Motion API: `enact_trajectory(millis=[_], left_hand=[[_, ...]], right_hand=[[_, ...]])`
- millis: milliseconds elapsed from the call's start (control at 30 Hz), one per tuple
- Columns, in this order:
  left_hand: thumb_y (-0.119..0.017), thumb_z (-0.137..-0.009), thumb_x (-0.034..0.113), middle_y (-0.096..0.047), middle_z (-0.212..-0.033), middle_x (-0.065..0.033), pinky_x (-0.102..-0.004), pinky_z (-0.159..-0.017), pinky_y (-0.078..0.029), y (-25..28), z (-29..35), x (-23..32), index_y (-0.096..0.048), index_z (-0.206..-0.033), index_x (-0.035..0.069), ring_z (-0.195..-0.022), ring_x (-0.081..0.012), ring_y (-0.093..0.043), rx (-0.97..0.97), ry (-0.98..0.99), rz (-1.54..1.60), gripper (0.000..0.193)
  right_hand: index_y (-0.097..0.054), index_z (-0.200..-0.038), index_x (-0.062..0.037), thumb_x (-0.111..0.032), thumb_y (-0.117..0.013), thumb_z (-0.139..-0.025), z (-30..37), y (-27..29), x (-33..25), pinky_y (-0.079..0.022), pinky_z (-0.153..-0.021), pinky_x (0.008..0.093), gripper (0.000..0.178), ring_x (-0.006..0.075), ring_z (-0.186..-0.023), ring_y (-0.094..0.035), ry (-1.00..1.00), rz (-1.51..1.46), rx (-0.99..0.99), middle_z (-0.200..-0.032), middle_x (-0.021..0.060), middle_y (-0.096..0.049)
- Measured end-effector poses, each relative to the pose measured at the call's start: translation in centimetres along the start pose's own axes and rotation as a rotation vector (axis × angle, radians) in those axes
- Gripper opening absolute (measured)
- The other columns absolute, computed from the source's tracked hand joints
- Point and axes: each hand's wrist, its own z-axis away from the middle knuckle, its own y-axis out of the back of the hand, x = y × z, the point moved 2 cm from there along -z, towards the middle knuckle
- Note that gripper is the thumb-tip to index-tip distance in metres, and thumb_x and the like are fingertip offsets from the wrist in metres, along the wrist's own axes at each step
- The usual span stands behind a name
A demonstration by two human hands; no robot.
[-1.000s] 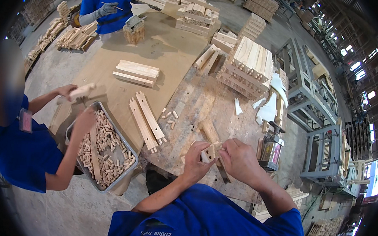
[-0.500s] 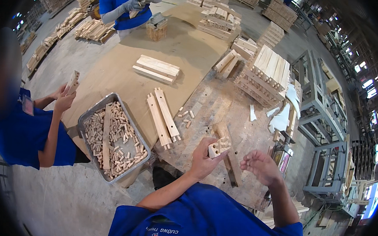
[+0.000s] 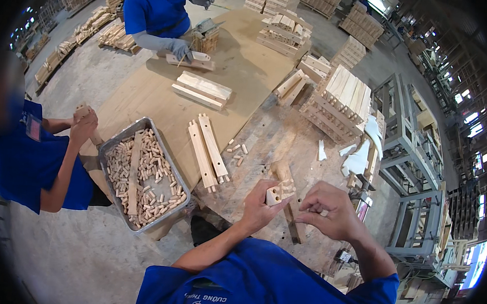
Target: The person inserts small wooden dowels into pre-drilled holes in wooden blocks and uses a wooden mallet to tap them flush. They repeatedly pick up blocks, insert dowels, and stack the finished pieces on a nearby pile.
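Note:
My left hand [image 3: 258, 207] grips a pale wooden rail [image 3: 274, 196] by its near end. Dark round holes show in that end face, turned toward me, while the rail's length runs away over the bench. Just right of it is my right hand [image 3: 329, 210], its fingers curled in; a small pale spot shows among them, too small to name. Under the hands a darker wooden strip [image 3: 293, 228] lies on the bench. Left of them rest two drilled rails [image 3: 201, 152] with dowels in their ends, and several loose wooden dowels [image 3: 239, 152].
A grey bin [image 3: 183, 199] of dowels stands at left. Stacked rails [image 3: 335, 110] and white scraps [image 3: 357, 160] lie to the right. One co-worker [image 3: 48, 157] at left holds a wooden piece; another [image 3: 159, 18], gloved, touches a board across the table [image 3: 141, 90].
My right hand has moved left toward the rail end and curled its fingers. The far co-worker has lowered a board onto the table; the left co-worker's hands have closed around a piece.

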Motion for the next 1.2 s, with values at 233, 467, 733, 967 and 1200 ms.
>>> enact_trajectory(millis=[233,467,733,967,1200], left_hand=[[-0.093,-0.079,0.008,-0.067,-0.112,-0.0119,-0.0346,-0.087,-0.055,-0.1,0.7,-1.0,-0.066,-0.123,0.004,-0.101,-0.0239,-0.068,-0.029,-0.046,0.134,0.052],[-0.094,-0.075,0.010,-0.068,-0.112,-0.0122,-0.0374,-0.088,-0.055,0.5,0.6,0.9,-0.068,-0.122,0.006,-0.101,-0.0294,-0.069,-0.053,-0.047,-0.008,0.055],[-0.094,-0.073,0.019,-0.070,-0.111,-0.0134,-0.0421,-0.086,-0.055,0.3,0.2,1.1,-0.068,-0.123,0.009,-0.100,-0.0355,-0.069,-0.003,-0.159,-0.105,0.057],[-0.094,-0.071,0.016,-0.070,-0.113,-0.0138,-0.0438,-0.089,-0.054,0.4,0.3,0.8,-0.066,-0.123,0.008,-0.104,-0.0363,-0.068,-0.001,-0.135,-0.069,0.059],[-0.093,-0.072,0.012,-0.068,-0.119,-0.0141,-0.0446,-0.090,-0.053,0.4,1.2,0.5,-0.065,-0.126,0.009,-0.106,-0.0362,-0.067,-0.003,-0.180,-0.108,0.061]], right_hand=[[-0.073,-0.103,-0.0130,-0.014,-0.079,-0.084,-4.7,0.1,-1.8,-0.051,-0.087,0.0408,0.019,0.0268,-0.090,-0.066,0.401,0.503,-0.146,-0.089,0.0030,-0.065],[-0.073,-0.107,-0.0122,-0.008,-0.068,-0.081,-6.0,-1.6,-1.0,-0.034,-0.115,0.0563,0.027,0.0242,-0.106,-0.064,0.564,0.765,-0.202,-0.090,0.0023,-0.064],[-0.071,-0.100,-0.0075,-0.013,-0.064,-0.084,-5.7,-1.9,-1.3,-0.033,-0.118,0.0591,0.018,0.0246,-0.106,-0.063,0.588,0.884,-0.215,-0.093,0.0050,-0.064],[-0.070,-0.099,-0.0054,-0.011,-0.065,-0.082,-6.1,-2.6,-0.9,-0.035,-0.117,0.0586,0.019,0.0251,-0.102,-0.063,0.620,0.838,-0.200,-0.092,0.0069,-0.062],[-0.069,-0.101,-0.0041,-0.012,-0.064,-0.083,-5.0,-3.8,-0.7,-0.033,-0.118,0.0593,0.020,0.0276,-0.106,-0.062,0.559,0.805,-0.251,-0.096,0.0109,-0.063]])
